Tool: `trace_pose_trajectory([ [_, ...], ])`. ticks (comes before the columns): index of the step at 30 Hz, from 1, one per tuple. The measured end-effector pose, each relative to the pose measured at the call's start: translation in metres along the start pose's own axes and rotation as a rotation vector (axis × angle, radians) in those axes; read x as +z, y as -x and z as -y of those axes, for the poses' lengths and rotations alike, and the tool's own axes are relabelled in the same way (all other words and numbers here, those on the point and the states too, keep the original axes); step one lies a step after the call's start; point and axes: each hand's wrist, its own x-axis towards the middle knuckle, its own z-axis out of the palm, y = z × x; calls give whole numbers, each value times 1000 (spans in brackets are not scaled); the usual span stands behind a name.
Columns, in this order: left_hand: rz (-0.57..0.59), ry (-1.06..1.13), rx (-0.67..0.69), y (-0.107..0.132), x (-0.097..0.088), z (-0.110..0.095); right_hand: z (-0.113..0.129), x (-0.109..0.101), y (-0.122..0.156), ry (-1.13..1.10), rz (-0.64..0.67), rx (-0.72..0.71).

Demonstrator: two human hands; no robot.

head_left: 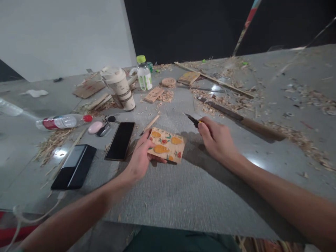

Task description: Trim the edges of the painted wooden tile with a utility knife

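My left hand grips a small flat wooden block by its left edge. Orange and red fruit-like shapes with bits of green are painted on the block's upper face. To the right, my right hand is closed around a utility knife, its dark blade end pointing up and left, apart from the block. Most of the knife's handle is hidden in my fist. Just beyond my left hand lies a thin pencil-like wooden stick with a dark tip.
A phone and a dark box-shaped device with a white cable lie at left. Behind stand a paper cup and a green-capped bottle; another bottle lies sideways. A long saw-like tool rests at right among wood shavings.
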Motion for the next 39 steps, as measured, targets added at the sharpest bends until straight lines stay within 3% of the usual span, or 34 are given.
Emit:
trace_pose_trajectory([
  [8,49,-81,74,-4,-1,3,-1,6,1,-38,49,15],
  [20,142,-299,381,7,-3,-14,-4,20,4,0,64,-101],
  [25,166,-346,471,5,-6,-15,0,26,7,23,-2,-103],
  [30,205,-368,485,-3,-7,-5,-1,29,7,16,-62,-47],
  [39,218,-415,422,-20,-9,9,-5,26,8,-44,-20,-40],
])
